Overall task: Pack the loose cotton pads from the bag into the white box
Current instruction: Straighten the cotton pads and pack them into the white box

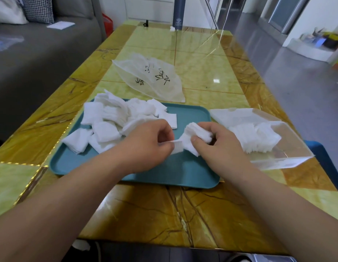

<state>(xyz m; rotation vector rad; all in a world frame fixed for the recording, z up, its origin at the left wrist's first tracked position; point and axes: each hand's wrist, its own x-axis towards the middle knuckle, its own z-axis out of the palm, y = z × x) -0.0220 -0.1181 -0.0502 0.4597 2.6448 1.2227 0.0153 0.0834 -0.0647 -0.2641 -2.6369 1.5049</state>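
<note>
Over the near middle of the teal tray (183, 173), as the head view shows it, the two hands meet. The left hand (149, 144) has its fingers curled, thumb and forefinger pinching one edge of a single pad (177, 146). The right hand (221, 146) has its fingers clamped round a small stack of pads (194, 132), held on edge just above the tray. The single pad touches the stack's near left side, so the step in hand looks like adding it to the stack, or squaring the stack, before it goes in.

On the tray's far left the loose pads (107, 123) lie in a heap, some hanging over the rim onto the table (202, 214). The bag (153, 78) lies flat beyond the tray and looks emptied, though its inside is not clear to see.

To the right of the tray sits the white box (283, 163), translucent and open on top, just beside the right hand. Its long axis runs from far left to near right, and the packed pads (259, 138) stand on edge in a row along it, filling part of the length. The right hand is plainly the nearer one. From the fingers the box lies to the right, so the stack would need only a short carry that way and to be set down parallel with the row. Much of the heap is not yet packed.
</note>
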